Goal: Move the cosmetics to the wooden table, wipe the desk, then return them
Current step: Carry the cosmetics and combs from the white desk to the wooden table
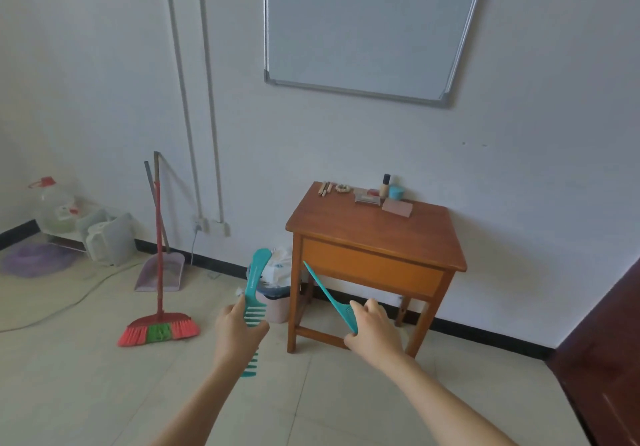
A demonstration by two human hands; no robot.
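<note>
A small wooden table (349, 234) stands against the wall ahead. At its back edge lie several cosmetics: a foundation bottle (385, 185), a teal jar (397, 192), a pink palette (397, 208), a compact (367, 197), a hair tie (342, 188) and small brown sticks (325, 188). My left hand (239, 333) is shut on a teal wide-tooth comb (255, 279), handle pointing up. My right hand (373, 329) grips a teal tail comb (329, 295), its thin tail pointing up and left toward the table's front. Both hands are in front of the table, below its top.
A pink bin (277, 301) with rubbish stands left of the table legs. A red broom (159, 321) and a dustpan (161, 274) lean on the wall at left, beside containers (110, 237) and a cable (69, 303) on the floor. A dark door (602, 348) is at right. A whiteboard (367, 26) hangs above.
</note>
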